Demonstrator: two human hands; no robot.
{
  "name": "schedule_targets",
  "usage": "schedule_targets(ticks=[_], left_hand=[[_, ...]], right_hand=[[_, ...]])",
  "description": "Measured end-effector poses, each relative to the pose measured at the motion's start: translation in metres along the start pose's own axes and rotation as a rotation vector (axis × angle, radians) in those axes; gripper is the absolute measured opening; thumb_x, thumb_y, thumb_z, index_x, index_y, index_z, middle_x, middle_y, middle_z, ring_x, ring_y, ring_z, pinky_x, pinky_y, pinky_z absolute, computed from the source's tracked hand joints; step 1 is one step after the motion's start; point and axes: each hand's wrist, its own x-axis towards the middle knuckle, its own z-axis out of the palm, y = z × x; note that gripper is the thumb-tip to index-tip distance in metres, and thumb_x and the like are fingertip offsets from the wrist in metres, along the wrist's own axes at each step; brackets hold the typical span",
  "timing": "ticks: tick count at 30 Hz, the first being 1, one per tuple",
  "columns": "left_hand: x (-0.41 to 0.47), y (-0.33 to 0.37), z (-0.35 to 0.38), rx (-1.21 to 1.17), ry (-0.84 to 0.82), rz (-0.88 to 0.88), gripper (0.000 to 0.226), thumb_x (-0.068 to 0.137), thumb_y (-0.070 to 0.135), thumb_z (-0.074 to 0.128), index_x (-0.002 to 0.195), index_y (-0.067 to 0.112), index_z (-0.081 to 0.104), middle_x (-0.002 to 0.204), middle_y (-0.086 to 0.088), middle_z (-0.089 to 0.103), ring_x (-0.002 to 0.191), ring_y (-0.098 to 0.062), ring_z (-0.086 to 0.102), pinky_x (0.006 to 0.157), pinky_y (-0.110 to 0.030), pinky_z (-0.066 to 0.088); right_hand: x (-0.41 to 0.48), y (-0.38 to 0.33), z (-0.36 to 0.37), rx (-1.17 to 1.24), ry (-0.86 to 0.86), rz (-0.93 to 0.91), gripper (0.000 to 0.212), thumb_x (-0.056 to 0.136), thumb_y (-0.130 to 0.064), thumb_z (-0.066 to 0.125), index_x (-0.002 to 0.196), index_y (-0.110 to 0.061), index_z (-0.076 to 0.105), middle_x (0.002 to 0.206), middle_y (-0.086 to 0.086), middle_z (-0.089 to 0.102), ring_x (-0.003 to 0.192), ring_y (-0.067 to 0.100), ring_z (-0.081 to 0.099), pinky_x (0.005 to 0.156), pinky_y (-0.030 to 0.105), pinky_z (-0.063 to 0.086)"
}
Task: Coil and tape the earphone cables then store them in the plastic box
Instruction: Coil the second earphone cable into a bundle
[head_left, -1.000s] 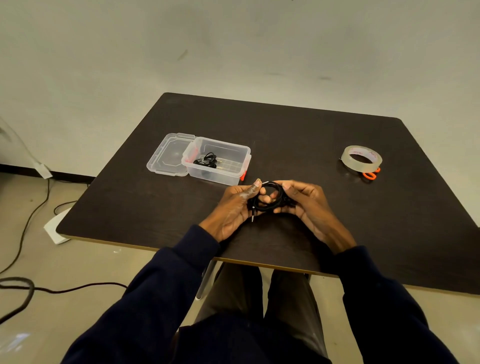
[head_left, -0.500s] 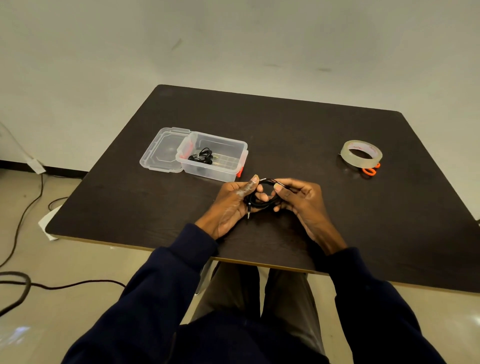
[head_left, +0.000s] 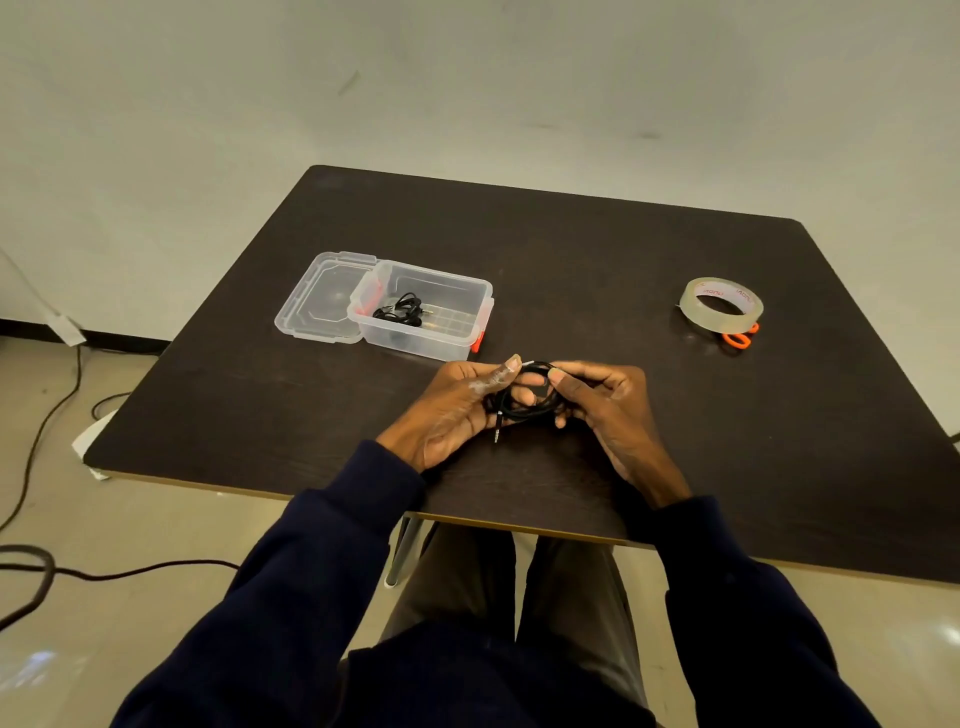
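Now both hands, left hand (head_left: 457, 410) and right hand (head_left: 605, 405), are pinching the cable (head_left: 524, 405) coil above the surface's (head_left: 623, 260) six o'clock edge. Being light and springy, it is probably wanting a grip across the bundled loops.

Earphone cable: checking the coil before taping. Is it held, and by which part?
Both hands hold the coiled earphone cable: the left hand grips the coil's left side, the right hand pinches its right side. Its plug hangs free.
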Motion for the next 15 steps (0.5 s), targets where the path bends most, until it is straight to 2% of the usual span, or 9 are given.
schedule_targets(ticks=[4,7,10,13,15], left_hand=[[0.001,0.007,-0.004,0.263,0.026,0.039,0.034,0.083,0.031,0.074,0.106,0.007,0.079,0.093,-0.016,0.078,0.097,-0.024,0.075,0.092,-0.043,0.061],[0.002,0.019,-0.004,0.441,-0.023,0.064,0.027,0.083,0.03,0.075,0.099,0.01,0.081,0.089,-0.015,0.079,0.084,-0.02,0.077,0.076,-0.032,0.064],[0.004,0.03,-0.004,0.606,-0.066,0.075,0.015,0.092,0.02,0.073,0.099,0.009,0.08,0.086,-0.012,0.079,0.082,-0.02,0.076,0.073,-0.03,0.063],[0.003,0.034,-0.001,0.613,-0.067,0.118,0.013,0.095,0.013,0.071,0.098,0.005,0.08,0.081,-0.011,0.079,0.075,-0.019,0.076,0.067,-0.025,0.06],[0.001,0.035,0.001,0.604,-0.082,0.122,0.013,0.095,0.011,0.069,0.097,0.004,0.08,0.08,-0.012,0.078,0.073,-0.018,0.075,0.064,-0.025,0.059]], right_hand=[[-0.001,-0.002,-0.005,-0.152,-0.009,-0.026,0.014,0.094,-0.013,0.072,0.103,-0.019,0.081,0.092,0.009,0.079,0.067,0.021,0.069,0.055,0.027,0.056],[-0.001,-0.012,-0.007,-0.262,-0.068,-0.043,0.013,0.095,-0.011,0.072,0.104,-0.016,0.08,0.093,0.003,0.079,0.061,0.013,0.069,0.054,0.022,0.055],[-0.001,-0.023,-0.011,-0.307,-0.133,-0.048,0.013,0.094,-0.012,0.071,0.105,-0.013,0.079,0.092,0.001,0.079,0.059,0.01,0.068,0.054,0.02,0.055],[0.003,-0.037,-0.021,-0.317,-0.253,-0.013,0.024,0.098,-0.02,0.064,0.114,-0.007,0.076,0.091,0.003,0.078,0.062,0.016,0.067,0.059,0.024,0.056],[0.008,-0.045,-0.028,-0.241,-0.329,0.042,0.029,0.1,-0.016,0.057,0.119,0.001,0.071,0.093,0.009,0.075,0.069,0.019,0.066,0.064,0.027,0.055]])
